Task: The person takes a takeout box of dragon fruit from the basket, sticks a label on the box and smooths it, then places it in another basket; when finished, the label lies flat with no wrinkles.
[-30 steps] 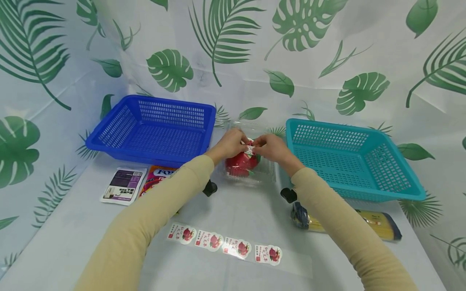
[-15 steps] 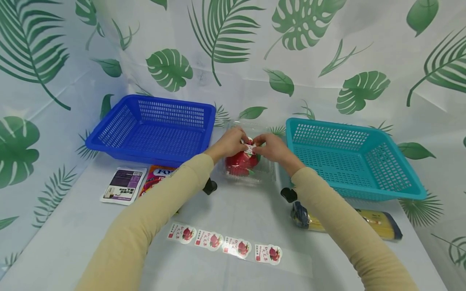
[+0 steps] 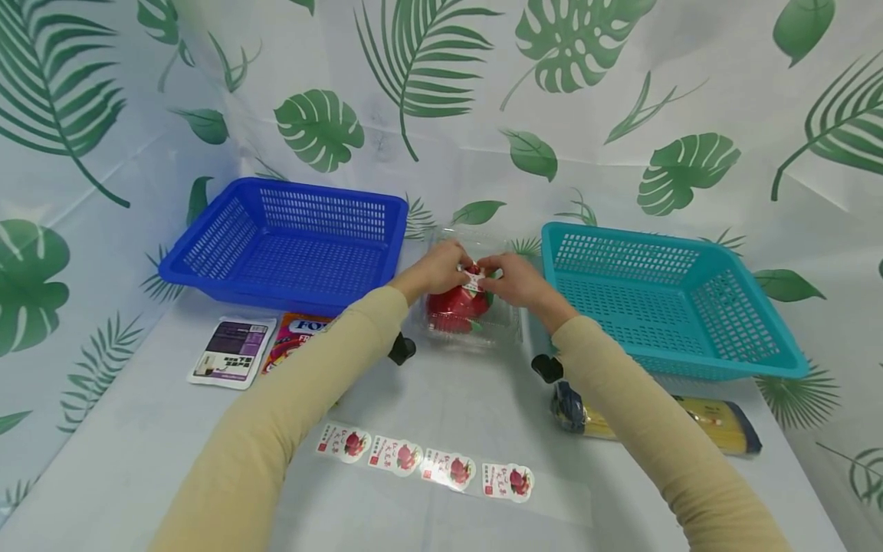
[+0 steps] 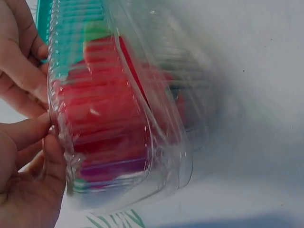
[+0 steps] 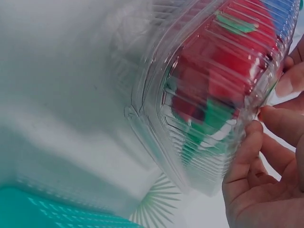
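A clear plastic clamshell box (image 3: 502, 331) sits at the back of the table, its lid closed over a red dragon fruit (image 3: 455, 308) with green tips. My left hand (image 3: 441, 270) and right hand (image 3: 513, 279) meet over the lid. Between their fingertips they pinch a small white sticker (image 3: 473, 281) with red print, close over the box top. The left wrist view has the thumb and fingers of my left hand (image 4: 31, 175) right at the lid's ridged top. From the other side, the right wrist view shows my right hand (image 5: 270, 180) with bent fingers at the same surface.
Left of the box stands a blue basket (image 3: 303, 295), and right of it a teal basket (image 3: 697, 360). A strip of several stickers (image 3: 448, 469) lies in front. A white-purple packet (image 3: 233, 353), an orange bag (image 3: 293, 337) and a yellow pasta pack (image 3: 713, 422) flank the arms.
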